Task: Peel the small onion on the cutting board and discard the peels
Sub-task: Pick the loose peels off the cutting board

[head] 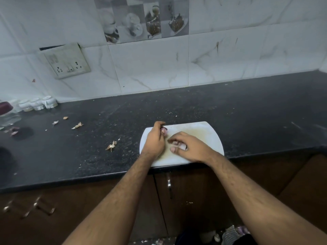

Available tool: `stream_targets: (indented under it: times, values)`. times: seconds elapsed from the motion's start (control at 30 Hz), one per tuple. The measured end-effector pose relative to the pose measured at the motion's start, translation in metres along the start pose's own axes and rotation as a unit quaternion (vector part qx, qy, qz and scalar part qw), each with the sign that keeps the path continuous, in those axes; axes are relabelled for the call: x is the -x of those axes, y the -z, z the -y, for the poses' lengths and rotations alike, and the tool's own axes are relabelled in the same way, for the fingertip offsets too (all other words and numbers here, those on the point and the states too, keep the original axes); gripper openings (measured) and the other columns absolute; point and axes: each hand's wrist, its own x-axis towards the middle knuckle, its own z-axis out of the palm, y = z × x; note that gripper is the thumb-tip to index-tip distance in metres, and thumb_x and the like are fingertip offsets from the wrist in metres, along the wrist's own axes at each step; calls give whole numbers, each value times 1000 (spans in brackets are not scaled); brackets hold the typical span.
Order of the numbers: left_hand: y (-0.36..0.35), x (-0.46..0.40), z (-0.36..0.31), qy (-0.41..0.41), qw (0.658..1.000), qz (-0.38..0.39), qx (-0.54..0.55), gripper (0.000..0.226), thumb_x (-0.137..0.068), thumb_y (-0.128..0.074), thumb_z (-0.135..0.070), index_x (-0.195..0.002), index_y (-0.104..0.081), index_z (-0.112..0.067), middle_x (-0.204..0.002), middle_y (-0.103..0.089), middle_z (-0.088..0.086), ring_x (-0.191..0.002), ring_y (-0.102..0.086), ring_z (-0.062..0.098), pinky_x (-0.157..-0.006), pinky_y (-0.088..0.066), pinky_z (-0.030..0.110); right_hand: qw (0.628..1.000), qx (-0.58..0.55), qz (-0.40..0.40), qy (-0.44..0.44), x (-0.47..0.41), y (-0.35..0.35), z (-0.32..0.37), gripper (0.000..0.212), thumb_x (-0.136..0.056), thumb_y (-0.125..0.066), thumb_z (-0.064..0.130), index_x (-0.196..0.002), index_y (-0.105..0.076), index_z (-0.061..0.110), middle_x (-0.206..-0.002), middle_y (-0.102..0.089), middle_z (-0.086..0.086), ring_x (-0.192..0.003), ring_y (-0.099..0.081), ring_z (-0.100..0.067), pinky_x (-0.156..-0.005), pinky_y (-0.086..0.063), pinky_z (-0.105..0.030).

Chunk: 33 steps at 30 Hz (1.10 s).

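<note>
A white cutting board (203, 137) lies at the front edge of the black counter. My left hand (154, 140) is over the board's left end, its fingers curled round a small purple-white onion (164, 130) that peeks out past the fingertips. My right hand (187, 147) lies over the board's middle, thumb and fingers pinching pale pink peel scraps (176, 143). Most of the onion is hidden by my fingers.
Dry peel scraps lie on the black counter (247, 112) to the left: one pile (111, 146) near the board, others (77, 125) farther back. White cups (38, 103) and a jar with a maroon lid (6, 110) stand at far left. Brown cabinet doors (177, 200) are below.
</note>
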Motion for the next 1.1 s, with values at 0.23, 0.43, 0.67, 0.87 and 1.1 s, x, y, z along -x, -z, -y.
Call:
stream_targets:
  times: [0.23,0.43,0.67,0.87,1.1]
  values:
    - [-5,-7,12,-10,1000,9,-28,27,-98,-65,-15,-125,-65,-12,-124,-62,5,-109,-57,14,-103,-49,35,999,-26,-21,40,11,2,2,13,-94,-71,19,-105,-78,20,-108,-67,14,-100,-64,-5,-90,-52,-25]
    - [-6,-8,9,18,999,0,-39,30,-98,-68,-25,-124,-69,-11,-126,-59,2,-111,-59,15,-93,-43,21,998,-34,-59,9,10,-2,1,13,-93,-72,18,-104,-77,21,-106,-66,15,-97,-63,-3,-89,-51,-25]
    - [0,-8,15,55,994,-32,93,29,-103,-56,-44,-119,-69,-23,-116,-72,-1,-111,-67,19,-98,-53,38,991,131,24,5,8,-2,9,67,-97,-53,54,-158,-36,30,-159,-42,15,-118,-58,-2,-114,-39,-36]
    - [-2,-9,14,37,996,-9,75,26,-100,-63,-40,-121,-69,-24,-115,-72,-3,-108,-68,16,-94,-55,34,996,74,34,35,10,1,6,36,-101,-58,36,-135,-67,29,-146,-58,16,-128,-59,-5,-113,-41,-33]
    - [-7,-11,16,66,997,-4,50,31,-94,-74,-31,-123,-68,-24,-109,-73,-12,-101,-67,5,-86,-50,20,999,-41,-26,16,12,4,4,18,-91,-75,17,-108,-80,15,-110,-75,10,-105,-67,-5,-94,-51,-21]
